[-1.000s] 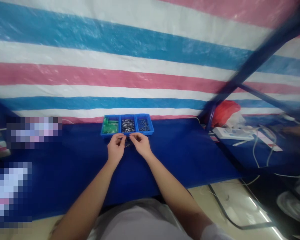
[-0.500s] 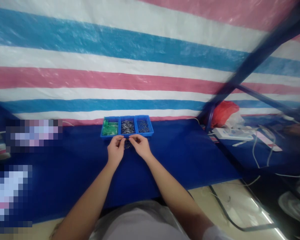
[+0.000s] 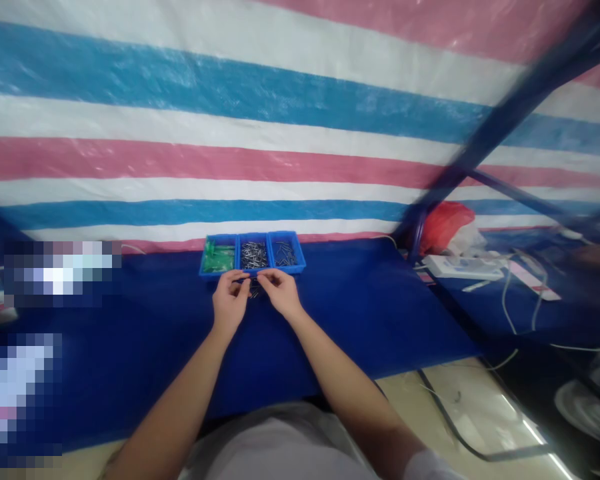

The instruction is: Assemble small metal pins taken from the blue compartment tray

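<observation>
This looks like a small workshop or assembly station, backed by a plastic sheet striped in pink-red, white and blue (image 3: 280, 120) and framed by a thick, dark blue slanting beam (image 3: 500, 125). A long, dark blue desk (image 3: 355, 320) carries a row of three open blue plastic bins (image 3: 295, 269), with small green pieces (image 3: 219, 257) and thin, silvery metal pins (image 3: 253, 255) sorted apart. Beyond the frame, loose white cables (image 3: 504, 303) trail near a crumpled red plastic bag (image 3: 447, 227); the pale, shiny floor (image 3: 405, 400) suits such a workplace.

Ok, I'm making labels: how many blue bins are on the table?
3, side by side near the far edge of the table: left bin holding green pieces, middle bin holding metal pieces, right bin holding fewer.
</observation>
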A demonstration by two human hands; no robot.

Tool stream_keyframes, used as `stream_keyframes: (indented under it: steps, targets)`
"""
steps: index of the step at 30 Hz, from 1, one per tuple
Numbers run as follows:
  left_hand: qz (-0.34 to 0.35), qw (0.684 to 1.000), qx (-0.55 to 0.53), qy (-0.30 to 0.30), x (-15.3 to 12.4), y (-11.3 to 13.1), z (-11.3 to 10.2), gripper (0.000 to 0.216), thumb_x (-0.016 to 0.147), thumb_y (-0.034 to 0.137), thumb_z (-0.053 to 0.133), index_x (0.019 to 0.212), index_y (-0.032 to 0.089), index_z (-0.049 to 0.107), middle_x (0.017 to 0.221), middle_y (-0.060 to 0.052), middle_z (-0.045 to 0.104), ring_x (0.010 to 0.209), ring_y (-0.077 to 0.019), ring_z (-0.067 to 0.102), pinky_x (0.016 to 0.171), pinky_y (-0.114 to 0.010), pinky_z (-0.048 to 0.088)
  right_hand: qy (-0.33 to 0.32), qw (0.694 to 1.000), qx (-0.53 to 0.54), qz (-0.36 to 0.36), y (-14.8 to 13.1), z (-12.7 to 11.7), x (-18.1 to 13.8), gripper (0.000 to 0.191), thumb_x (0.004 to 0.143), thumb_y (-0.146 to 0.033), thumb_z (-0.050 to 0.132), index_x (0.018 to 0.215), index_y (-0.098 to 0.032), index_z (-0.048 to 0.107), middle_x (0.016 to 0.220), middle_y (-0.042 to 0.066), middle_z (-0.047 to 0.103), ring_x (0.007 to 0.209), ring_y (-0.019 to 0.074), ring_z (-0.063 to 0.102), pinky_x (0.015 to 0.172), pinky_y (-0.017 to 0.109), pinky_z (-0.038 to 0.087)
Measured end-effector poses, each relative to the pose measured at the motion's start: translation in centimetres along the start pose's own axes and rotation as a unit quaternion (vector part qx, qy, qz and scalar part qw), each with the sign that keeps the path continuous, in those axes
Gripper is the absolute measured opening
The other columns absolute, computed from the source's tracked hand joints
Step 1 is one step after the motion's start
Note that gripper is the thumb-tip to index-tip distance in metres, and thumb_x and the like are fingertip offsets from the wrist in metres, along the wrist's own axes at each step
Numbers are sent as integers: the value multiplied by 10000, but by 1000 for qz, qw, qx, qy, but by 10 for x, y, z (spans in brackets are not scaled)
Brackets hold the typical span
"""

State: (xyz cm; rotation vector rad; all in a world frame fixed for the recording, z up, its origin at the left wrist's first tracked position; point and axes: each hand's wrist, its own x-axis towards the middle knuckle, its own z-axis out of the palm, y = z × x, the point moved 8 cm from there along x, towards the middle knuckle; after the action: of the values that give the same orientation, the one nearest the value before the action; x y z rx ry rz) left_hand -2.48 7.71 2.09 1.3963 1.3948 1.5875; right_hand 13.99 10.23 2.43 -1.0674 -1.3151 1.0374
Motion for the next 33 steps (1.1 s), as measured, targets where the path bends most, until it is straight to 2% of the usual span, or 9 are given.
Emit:
stream_keyframes:
  steps: [4,15,33]
  targets:
    - [1,1000,0,-1,1,-1,0,327,853,358,689,1114,194,580,986,-60,706,600,-106,641,581,-249,551,-6,1000,4,-3,1,2,0,245,810,-405,697,910,-188,753,887,64,757,792,202,686,753,328,548]
    - [-3,1000,13,2,2,-4,0,291,867,380,668,1086,200,602,949,-55,697,557,-94,605,520,-224,511,-11,1000,-5,-8,0,3,-1,231,816,-392,685,921,-197,752,892,60,758,802,203,688,736,318,546]
    - [0,1000,12,-5,2,-12,0,279,892,418,635,1077,209,629,844,-40,705,562,-121,622,528,-243,508,-11,1000,-7,-8,-3,3,-2,231,813,-398,692,910,-198,756,902,63,763,798,208,693,747,331,559]
